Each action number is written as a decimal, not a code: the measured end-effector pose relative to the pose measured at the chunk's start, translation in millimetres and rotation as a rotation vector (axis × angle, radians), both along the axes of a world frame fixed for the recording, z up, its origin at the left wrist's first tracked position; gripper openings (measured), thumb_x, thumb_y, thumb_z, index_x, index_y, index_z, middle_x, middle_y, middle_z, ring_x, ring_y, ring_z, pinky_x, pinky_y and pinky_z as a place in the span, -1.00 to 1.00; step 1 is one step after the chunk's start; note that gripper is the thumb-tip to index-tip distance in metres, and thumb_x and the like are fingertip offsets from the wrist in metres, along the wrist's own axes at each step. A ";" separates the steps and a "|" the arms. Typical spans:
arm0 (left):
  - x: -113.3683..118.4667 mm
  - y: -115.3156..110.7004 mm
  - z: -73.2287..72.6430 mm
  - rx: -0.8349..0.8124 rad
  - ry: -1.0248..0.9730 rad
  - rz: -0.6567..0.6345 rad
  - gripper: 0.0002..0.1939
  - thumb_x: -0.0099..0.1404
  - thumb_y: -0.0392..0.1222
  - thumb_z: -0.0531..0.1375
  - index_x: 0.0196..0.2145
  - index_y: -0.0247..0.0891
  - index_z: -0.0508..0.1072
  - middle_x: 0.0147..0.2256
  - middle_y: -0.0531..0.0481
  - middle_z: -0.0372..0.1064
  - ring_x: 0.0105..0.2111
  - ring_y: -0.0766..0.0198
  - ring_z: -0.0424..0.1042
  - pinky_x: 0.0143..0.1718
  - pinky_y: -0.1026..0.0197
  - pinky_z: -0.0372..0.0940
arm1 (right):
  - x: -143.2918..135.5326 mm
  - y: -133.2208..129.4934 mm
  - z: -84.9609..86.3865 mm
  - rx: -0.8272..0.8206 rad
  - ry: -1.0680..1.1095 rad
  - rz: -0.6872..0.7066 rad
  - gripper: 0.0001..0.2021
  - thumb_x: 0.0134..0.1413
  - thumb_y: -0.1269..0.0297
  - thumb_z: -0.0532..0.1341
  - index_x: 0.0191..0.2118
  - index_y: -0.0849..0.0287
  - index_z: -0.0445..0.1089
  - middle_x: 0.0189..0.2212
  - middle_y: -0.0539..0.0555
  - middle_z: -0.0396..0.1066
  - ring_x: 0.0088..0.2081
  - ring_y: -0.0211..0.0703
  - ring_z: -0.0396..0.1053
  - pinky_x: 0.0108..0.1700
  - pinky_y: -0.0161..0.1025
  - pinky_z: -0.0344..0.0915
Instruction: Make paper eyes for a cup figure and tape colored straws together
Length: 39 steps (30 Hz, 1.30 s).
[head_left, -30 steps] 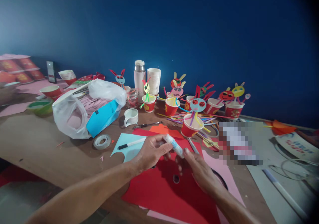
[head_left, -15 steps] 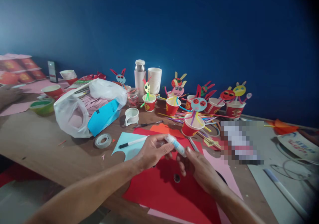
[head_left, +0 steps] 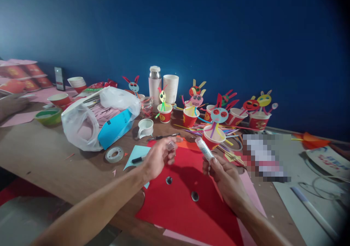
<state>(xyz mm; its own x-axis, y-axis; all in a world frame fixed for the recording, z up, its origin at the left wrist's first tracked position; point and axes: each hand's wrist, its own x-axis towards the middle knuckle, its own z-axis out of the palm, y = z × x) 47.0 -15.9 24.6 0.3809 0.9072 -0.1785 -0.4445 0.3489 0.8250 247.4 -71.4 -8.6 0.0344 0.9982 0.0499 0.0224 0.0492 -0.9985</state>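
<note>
In the head view, your red sheet (head_left: 175, 213) lies on the table (head_left: 54, 158), with two small dark discs (head_left: 194, 196) on it, one nearer its left edge. Your right hand (head_left: 228, 180) is over the sheet's right side, thumb and fingers closed around a white glue stick (head_left: 204, 149), which is tilted with its upper end toward the sheet's far edge. Your left hand (head_left: 156, 162), over the sheet's far left part, pinches a small clear cap (head_left: 171, 145), well apart from the stick. Left of the sheet, light-blue paper (head_left: 136, 153) carries a black-tipped marker (head_left: 137, 160), partly hidden by your left hand; a tape roll (head_left: 114, 154) sits farther left. Pink paper (head_left: 253, 195) shows past the sheet's right edge. Just beyond its far edge stands a red paper cup (head_left: 210, 140) holding a blue-faced figure (head_left: 219, 115).
</note>
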 end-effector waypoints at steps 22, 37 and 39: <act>3.8 -1.1 0.0 0.105 -0.058 -0.077 -0.79 0.12 -0.28 0.22 -0.28 -0.34 0.30 -0.26 -0.13 0.45 -0.24 0.25 0.43 -0.19 0.20 0.30 | -9.1 -6.4 7.7 -0.061 -0.228 0.076 -0.68 0.07 0.01 0.09 -0.47 0.17 0.32 -0.58 -0.01 0.30 -0.47 -0.21 0.24 -0.35 -0.27 0.15; 3.2 -7.6 4.1 0.387 0.266 -0.126 -0.79 0.16 -0.19 0.19 -0.26 -0.35 0.36 -0.25 -0.15 0.44 -0.24 0.27 0.41 -0.17 0.26 0.24 | -9.1 -7.8 6.9 -0.050 -0.376 0.033 -0.72 0.07 0.04 0.09 -0.35 0.16 0.34 -0.57 -0.01 0.29 -0.47 -0.19 0.24 -0.39 -0.28 0.14; 4.9 -9.3 1.5 0.370 0.279 -0.122 -0.77 0.13 -0.17 0.21 -0.27 -0.35 0.36 -0.26 -0.13 0.44 -0.26 0.27 0.41 -0.20 0.26 0.24 | -8.6 -8.4 6.1 -0.052 -0.374 0.034 -0.72 0.07 0.05 0.09 -0.34 0.17 0.34 -0.57 -0.02 0.30 -0.48 -0.19 0.25 -0.40 -0.29 0.15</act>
<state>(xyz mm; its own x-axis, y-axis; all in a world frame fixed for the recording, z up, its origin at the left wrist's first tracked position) 51.9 -25.1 26.1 0.4726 0.8805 0.0378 -0.1624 0.0449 0.9857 238.8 -79.7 -2.5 -0.0095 1.0000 0.0019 0.3849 0.0055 -0.9229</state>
